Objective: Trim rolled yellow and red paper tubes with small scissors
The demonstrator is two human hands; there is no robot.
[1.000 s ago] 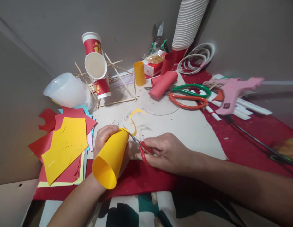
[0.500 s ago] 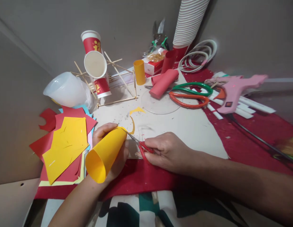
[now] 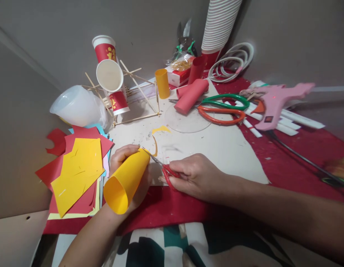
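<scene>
My left hand is wrapped round a yellow paper tube, tilted with its wide open end toward me. My right hand grips small red-handled scissors. Their blades lie at the far rim of the tube. A thin curled yellow paper offcut rests on the white board just beyond the tube. To the left of my left hand lies a pile of coloured paper, with a cut yellow sheet on top.
Behind stand paper cups on a wooden stick frame and a short yellow tube. Red paper tubes lie by large scissors with green and orange handles. A pink glue gun sits at the right, its cable trailing.
The yellow tube's near end has shifted slightly right. The scissors stay at its far rim, with their handles seeming a little further apart. The whole view has moved slightly.
</scene>
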